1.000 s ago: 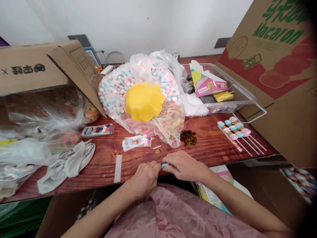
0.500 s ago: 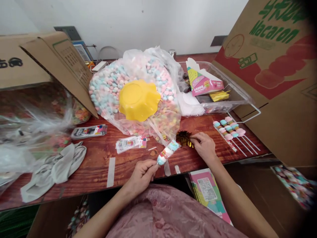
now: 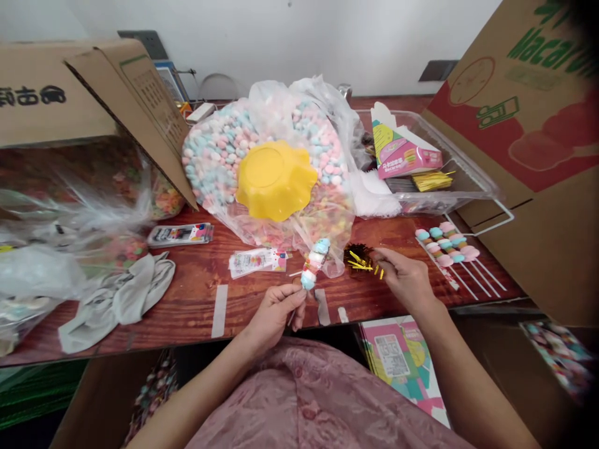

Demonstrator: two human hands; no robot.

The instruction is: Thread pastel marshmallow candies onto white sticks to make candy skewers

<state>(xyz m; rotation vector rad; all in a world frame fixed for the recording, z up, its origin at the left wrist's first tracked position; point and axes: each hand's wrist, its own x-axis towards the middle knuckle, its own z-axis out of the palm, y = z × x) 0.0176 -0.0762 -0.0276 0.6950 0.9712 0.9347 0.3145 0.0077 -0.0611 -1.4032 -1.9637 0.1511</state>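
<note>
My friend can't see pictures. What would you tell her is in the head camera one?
A person's left hand holds up a marshmallow skewer in a clear wrapper, while the right hand picks gold twist ties from a pile on the wooden table. Behind them, a yellow bowl sits on a big bag of pastel marshmallows.

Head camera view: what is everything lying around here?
marshmallow skewer: one, blue, white and pink, held above the table edge
gold twist ties: a small bunch, gold, on the table beside the right hand
table: one, reddish-brown wood
candy bag: one, clear, pastel pieces, table centre
yellow bowl: one, upside down on the bag
finished skewers: several, pastel, table right
clear tray: one, behind the skewers
cardboard boxes: two, brown, left and right
grey cloth: one, table left
left hand: holds the skewer's stick
right hand: pinches twist ties
</note>
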